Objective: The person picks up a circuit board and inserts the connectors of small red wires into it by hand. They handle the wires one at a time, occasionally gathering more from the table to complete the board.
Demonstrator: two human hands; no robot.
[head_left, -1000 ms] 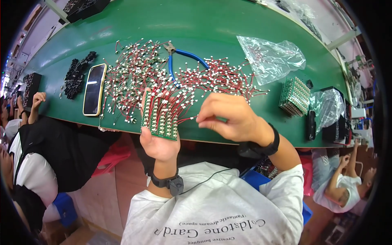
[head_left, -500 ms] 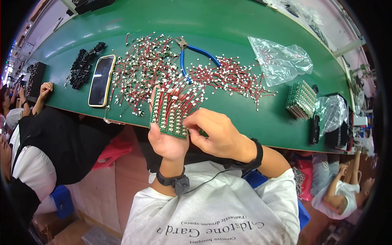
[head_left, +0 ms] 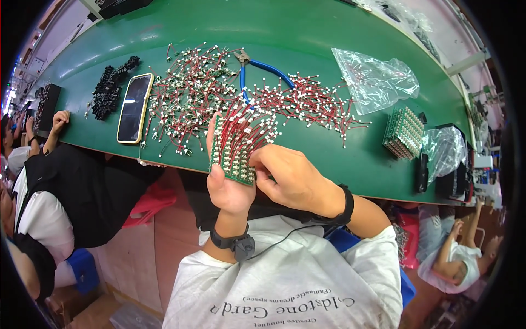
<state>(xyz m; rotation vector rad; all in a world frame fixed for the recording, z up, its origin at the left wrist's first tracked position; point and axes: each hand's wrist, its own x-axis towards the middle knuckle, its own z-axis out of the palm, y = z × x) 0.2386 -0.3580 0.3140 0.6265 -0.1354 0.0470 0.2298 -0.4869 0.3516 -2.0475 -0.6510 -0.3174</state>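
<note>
The left hand grips the green rectangular circuit board upright, presenting connectors; the right hand pinches a red lead at its lower edge.

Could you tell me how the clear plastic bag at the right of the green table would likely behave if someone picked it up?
The clear plastic bag looks crumpled and thin, so it would probably be floppy and sag. It seems to hold only a few small red-wired pieces, so it is likely light. Those contents would probably slide to its lowest corner. It lies apart from the left hand and right hand.
</note>
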